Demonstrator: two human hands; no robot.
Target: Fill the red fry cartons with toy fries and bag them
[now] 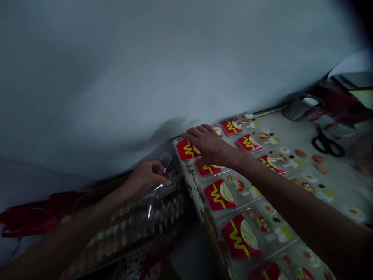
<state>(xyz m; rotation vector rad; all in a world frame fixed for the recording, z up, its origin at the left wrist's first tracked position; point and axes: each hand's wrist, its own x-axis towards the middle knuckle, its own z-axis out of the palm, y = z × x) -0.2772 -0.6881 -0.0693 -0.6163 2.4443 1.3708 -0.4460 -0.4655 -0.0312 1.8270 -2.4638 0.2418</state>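
Note:
My left hand [148,173] is closed with its thumb and fingers pinching a clear plastic sheet [157,202], which hangs beside the table's left edge. On the table, my right hand [208,144] lies palm down over the far left corner, fingers stretched out across the clear plastic trays. The trays hold red toy french-fry packs [220,194] with yellow zigzags. Small toy food pieces, such as fried eggs [268,210] and round red-and-green discs [238,185], sit beside the packs in rows.
Black scissors [328,146] lie on the right of the table near several loose brown pieces [319,158]. A metal cup [301,107] stands at the back by the wall [175,70]. Left of the table is a box [122,233] of stacked items, partly hidden, near red fabric [37,216].

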